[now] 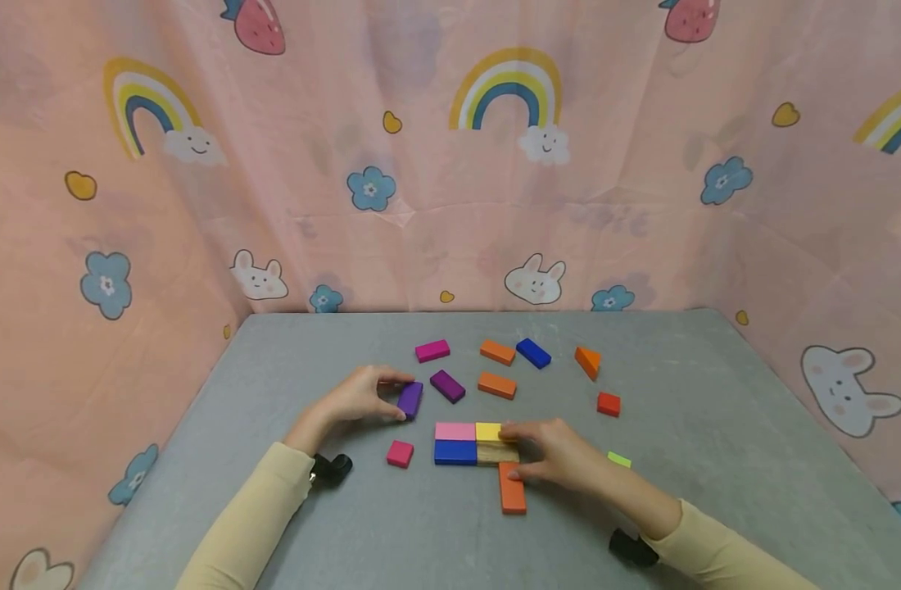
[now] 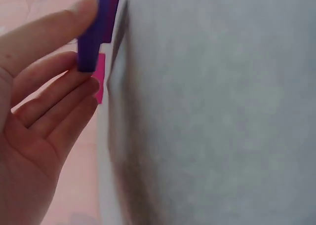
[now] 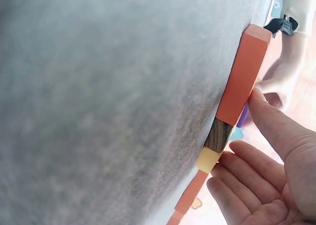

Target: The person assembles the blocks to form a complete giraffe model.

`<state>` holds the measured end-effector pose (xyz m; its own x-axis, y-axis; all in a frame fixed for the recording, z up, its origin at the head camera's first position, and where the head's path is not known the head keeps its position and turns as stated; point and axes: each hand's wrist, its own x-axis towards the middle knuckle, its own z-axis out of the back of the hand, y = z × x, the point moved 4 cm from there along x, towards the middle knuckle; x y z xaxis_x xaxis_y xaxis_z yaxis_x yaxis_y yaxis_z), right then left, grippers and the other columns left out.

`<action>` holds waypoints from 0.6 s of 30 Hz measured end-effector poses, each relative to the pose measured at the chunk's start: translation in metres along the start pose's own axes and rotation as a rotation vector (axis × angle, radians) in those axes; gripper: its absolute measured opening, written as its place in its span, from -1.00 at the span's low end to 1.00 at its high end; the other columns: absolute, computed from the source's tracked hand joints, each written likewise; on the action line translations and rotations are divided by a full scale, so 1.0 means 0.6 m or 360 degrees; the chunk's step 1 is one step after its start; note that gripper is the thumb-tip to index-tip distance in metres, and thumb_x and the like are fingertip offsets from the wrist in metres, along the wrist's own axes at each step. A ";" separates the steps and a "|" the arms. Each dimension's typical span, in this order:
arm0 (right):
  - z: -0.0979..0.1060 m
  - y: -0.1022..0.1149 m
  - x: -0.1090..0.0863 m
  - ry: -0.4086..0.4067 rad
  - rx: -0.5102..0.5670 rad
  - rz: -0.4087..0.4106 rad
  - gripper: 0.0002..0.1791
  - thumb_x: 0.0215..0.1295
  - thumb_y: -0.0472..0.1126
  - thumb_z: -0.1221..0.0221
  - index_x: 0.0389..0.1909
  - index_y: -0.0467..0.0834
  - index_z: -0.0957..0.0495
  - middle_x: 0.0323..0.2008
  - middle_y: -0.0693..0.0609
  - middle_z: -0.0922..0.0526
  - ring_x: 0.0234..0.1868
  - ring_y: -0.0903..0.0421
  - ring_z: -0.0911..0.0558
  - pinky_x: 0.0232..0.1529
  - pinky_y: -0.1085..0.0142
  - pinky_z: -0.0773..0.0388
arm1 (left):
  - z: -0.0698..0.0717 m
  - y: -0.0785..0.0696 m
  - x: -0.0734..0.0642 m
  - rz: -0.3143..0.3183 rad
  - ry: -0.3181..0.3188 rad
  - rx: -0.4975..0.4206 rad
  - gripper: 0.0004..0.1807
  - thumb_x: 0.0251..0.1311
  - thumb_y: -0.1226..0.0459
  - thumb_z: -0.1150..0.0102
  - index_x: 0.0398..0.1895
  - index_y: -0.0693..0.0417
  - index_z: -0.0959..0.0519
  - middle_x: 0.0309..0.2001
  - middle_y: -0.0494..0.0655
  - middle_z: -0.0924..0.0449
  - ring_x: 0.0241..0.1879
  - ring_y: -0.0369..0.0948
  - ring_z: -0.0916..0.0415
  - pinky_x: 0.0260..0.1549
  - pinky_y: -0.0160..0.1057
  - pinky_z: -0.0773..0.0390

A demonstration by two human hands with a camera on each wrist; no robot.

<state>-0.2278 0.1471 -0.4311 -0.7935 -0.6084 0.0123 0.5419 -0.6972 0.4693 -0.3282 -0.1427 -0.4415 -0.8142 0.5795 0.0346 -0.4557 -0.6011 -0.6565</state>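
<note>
In the head view, my left hand [image 1: 355, 397] pinches a purple rectangular block [image 1: 410, 400] between thumb and fingers. The left wrist view shows that block [image 2: 90, 42] upright at the thumb tip. A group of blocks lies together at the middle of the table: pink [image 1: 455, 431], blue [image 1: 455, 452], yellow [image 1: 487, 431] and wood-grained [image 1: 497, 453]. My right hand [image 1: 568, 456] reaches over the group's right end, fingertips at the yellow block. Its straight thumb touches an orange block [image 1: 513, 495], which stretches toward the front from the wood-grained one.
Behind the group lie a magenta block [image 1: 432, 351], a dark purple block [image 1: 447, 386], orange blocks [image 1: 497, 385], a blue block [image 1: 533, 353] and an orange triangle [image 1: 588, 362]. Red [image 1: 608, 404] and lime [image 1: 619, 460] blocks sit right, a pinkish-red block [image 1: 400, 454] left. Patterned cloth surrounds the grey table [image 1: 332, 533].
</note>
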 end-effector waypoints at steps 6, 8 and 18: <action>-0.002 -0.001 0.004 0.0007 0.0019 -0.0006 -0.44 0.06 -0.06 -0.37 0.10 -0.19 -0.55 0.08 -0.04 -0.62 0.13 0.00 -0.58 0.11 0.07 -0.51 | -0.007 -0.032 -0.026 -0.0199 -0.0055 -0.0079 -0.32 -0.17 0.14 -0.52 0.12 0.09 -0.55 0.03 -0.06 -0.56 0.09 -0.08 -0.52 0.10 -0.15 -0.50; -0.003 -0.002 0.004 0.0005 0.0036 -0.0024 -0.43 0.06 -0.06 -0.38 0.10 -0.19 -0.55 0.08 -0.04 -0.62 0.14 0.00 -0.57 0.11 0.06 -0.50 | -0.013 -0.046 -0.036 -0.0235 -0.0054 -0.0077 -0.33 -0.17 0.12 -0.52 0.11 0.05 -0.55 0.02 -0.10 -0.55 0.09 -0.10 -0.53 0.10 -0.16 -0.51; -0.001 -0.004 0.004 -0.0008 0.0047 -0.0043 -0.41 0.05 -0.05 -0.38 0.11 -0.19 -0.54 0.06 -0.02 -0.63 0.13 -0.01 -0.57 0.10 0.04 -0.50 | -0.043 -0.100 -0.070 -0.0380 -0.0020 0.0013 -0.35 -0.19 -0.02 -0.51 0.05 -0.09 -0.54 -0.02 -0.28 -0.53 0.01 -0.28 -0.48 0.04 -0.16 -0.54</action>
<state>-0.2308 0.1471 -0.4330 -0.8092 -0.5876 0.0039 0.5120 -0.7018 0.4953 -0.2572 -0.1170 -0.4232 -0.6874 0.6989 0.1975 -0.6388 -0.4523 -0.6224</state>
